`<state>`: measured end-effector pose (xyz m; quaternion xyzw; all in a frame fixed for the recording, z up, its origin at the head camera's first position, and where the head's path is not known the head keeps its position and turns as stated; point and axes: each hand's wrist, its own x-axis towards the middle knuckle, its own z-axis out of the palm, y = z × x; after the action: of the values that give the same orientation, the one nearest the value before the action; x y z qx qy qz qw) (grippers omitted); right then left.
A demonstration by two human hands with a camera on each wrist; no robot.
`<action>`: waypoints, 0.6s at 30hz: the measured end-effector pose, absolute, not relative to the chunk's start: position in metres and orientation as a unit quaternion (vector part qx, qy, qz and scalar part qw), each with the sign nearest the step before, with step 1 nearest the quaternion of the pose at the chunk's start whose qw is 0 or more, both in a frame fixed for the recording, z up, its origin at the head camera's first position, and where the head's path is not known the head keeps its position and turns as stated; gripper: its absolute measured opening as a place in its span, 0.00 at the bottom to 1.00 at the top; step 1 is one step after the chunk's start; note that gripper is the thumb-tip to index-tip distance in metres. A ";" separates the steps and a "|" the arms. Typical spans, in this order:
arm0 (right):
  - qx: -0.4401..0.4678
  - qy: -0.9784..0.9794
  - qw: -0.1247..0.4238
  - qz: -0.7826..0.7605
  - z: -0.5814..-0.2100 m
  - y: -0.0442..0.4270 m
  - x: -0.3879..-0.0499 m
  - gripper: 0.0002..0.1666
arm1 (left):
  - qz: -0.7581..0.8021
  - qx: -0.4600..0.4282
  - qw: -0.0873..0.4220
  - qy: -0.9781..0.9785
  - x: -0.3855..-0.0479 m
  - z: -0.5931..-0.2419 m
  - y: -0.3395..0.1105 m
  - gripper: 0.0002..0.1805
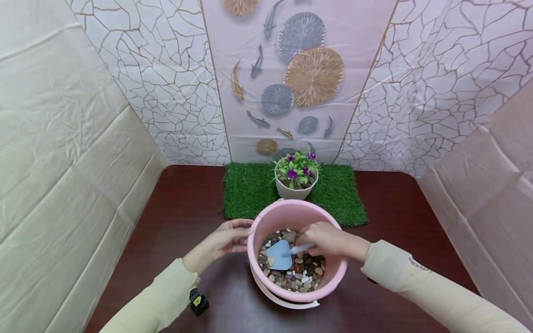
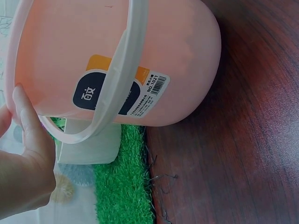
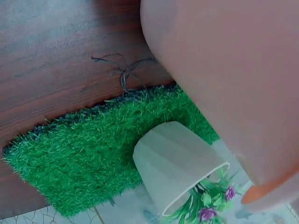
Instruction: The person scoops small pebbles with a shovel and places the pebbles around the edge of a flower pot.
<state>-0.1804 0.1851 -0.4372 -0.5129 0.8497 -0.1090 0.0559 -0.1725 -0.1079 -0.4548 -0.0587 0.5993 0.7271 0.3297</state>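
Observation:
A pink bucket (image 1: 338, 277) stands on the dark red table, with mixed pebbles (image 1: 297, 279) at its bottom. Inside it, my right hand (image 1: 322, 238) grips the handle of a small blue shovel (image 1: 280, 255), whose blade lies over the pebbles. My left hand (image 1: 229, 238) touches the bucket's left rim, fingers nearly straight; the left wrist view shows that hand (image 2: 28, 163) at the rim beside the white bucket handle (image 2: 119, 70). In the right wrist view the bucket wall (image 3: 233, 70) fills the right side and my right hand is hidden.
Behind the bucket, a white pot (image 1: 293, 190) of purple flowers stands on a green grass mat (image 1: 250, 189). Patterned cloth (image 1: 183, 83) hangs at the back, and plain beige cloth (image 1: 54, 138) lines the sides. Dark loose threads (image 3: 125, 72) stick out from the mat's edge.

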 end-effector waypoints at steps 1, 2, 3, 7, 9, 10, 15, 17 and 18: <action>-0.511 0.850 0.060 -0.112 -0.436 0.186 -0.181 0.15 | 0.727 -0.058 0.330 0.599 -0.173 -0.455 -0.108 0.23; -0.509 0.850 0.066 -0.115 -0.434 0.187 -0.181 0.15 | 0.728 -0.058 0.331 0.598 -0.172 -0.455 -0.108 0.23; -0.508 0.851 0.070 -0.118 -0.432 0.188 -0.181 0.16 | 0.727 -0.057 0.331 0.598 -0.172 -0.455 -0.107 0.23; -0.513 0.847 0.074 -0.121 -0.426 0.190 -0.184 0.16 | 0.726 -0.058 0.331 0.600 -0.172 -0.453 -0.108 0.23; -0.516 0.844 0.072 -0.125 -0.423 0.191 -0.186 0.17 | 0.725 -0.058 0.331 0.601 -0.172 -0.453 -0.108 0.23; -0.517 0.844 0.069 -0.126 -0.422 0.192 -0.186 0.16 | 0.725 -0.059 0.331 0.602 -0.172 -0.452 -0.108 0.23; -0.514 0.844 0.070 -0.138 -0.418 0.195 -0.187 0.17 | 0.724 -0.059 0.330 0.603 -0.171 -0.452 -0.108 0.24; -0.511 0.845 0.075 -0.141 -0.416 0.197 -0.188 0.17 | 0.726 -0.057 0.329 0.602 -0.171 -0.452 -0.108 0.23; -0.508 0.846 0.079 -0.143 -0.415 0.197 -0.188 0.18 | 0.727 -0.056 0.328 0.601 -0.171 -0.452 -0.108 0.23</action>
<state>-0.1880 0.1973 -0.4150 -0.5085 0.8455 -0.1426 0.0787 -0.1708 -0.1080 -0.4522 -0.0564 0.6011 0.7268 0.3276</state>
